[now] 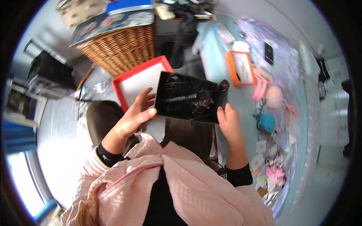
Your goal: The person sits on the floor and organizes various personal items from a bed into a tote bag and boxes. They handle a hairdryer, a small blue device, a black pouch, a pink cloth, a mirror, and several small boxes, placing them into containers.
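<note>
Both hands hold a shallow black tray above the lap. My left hand grips its left edge, thumb on the near left corner. My right hand grips the right edge near the lower corner, thumb on top. Inside the tray lie a beaded or chain-like strand, a small tangle of gold-coloured jewelry and some shiny clear material. A dark red, glossy rounded object sits at the tray's upper right corner. Behind the tray, partly covered by it, is a red-rimmed box part with a white inside.
A wicker basket stands ahead. On the bed at right lie an orange box, a black phone, pink items, a teal round object and many small accessories. A black case stands at far left.
</note>
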Demonstrator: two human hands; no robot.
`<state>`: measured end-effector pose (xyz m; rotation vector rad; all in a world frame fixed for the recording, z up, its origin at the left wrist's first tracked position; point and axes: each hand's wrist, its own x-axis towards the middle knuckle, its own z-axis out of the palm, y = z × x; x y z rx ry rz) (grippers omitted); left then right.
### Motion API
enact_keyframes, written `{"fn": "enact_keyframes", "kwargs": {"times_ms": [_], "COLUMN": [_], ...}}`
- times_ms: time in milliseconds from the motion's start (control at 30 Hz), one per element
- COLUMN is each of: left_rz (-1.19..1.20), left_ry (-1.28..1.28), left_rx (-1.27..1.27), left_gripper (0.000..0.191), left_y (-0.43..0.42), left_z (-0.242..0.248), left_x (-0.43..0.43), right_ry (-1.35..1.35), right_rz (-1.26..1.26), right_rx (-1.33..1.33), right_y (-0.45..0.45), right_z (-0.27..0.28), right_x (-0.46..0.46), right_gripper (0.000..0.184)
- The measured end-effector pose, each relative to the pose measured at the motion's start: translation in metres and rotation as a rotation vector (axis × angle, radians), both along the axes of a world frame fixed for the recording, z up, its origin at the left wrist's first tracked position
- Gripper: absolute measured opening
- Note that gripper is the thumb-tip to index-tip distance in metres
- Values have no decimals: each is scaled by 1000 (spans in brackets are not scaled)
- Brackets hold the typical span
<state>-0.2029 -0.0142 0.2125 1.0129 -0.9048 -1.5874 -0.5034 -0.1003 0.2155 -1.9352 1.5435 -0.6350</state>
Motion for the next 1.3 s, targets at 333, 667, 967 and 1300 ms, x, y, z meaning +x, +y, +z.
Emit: {"fn": "enact_keyframes", "kwargs": {"times_ms": [333,667,967,1300], "left_rz": [546,513,401,379], "left_ry": [13,44,315,289], "left_rx": [215,250,281,260], "left_gripper": [76,74,63,62], "left_y": [48,51,55,53], "left_z": [-43,-48,-43,-43], "left_x": [12,15,25,24], "right_ry": [-25,-215,-1521,-1268], "right_rz": [646,756,211,6], "right_rx": [-596,-460,447,333], "right_y": [8,18,-52,-48], "right_z": [27,-5,38,20], "right_x": [117,172,77,36], "right_gripper": [35,40,36,40]}}
